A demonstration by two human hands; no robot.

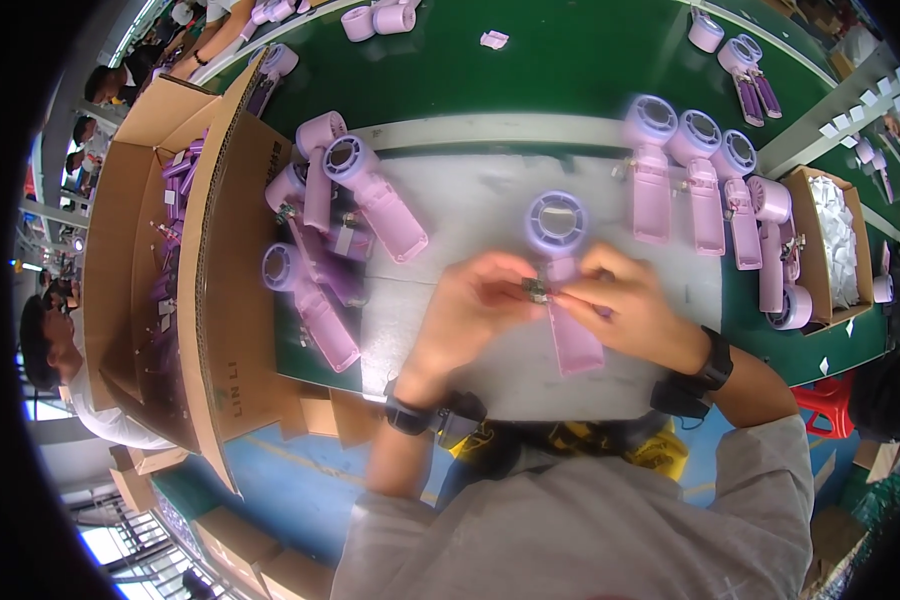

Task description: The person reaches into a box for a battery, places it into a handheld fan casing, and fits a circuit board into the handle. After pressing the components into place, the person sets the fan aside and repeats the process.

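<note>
Head view: both hands (480, 310) angle inward, pinching a small circuit board (536, 290) between them.

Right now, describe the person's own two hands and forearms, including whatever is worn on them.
The left hand and right hand are ungloved. Each wrist wears a black strap, left and right, with a dark boxy device on its inner side. The loose, plain greyish-beige fabric sleeves leave the forearms bare; no markings can be made out.
</note>
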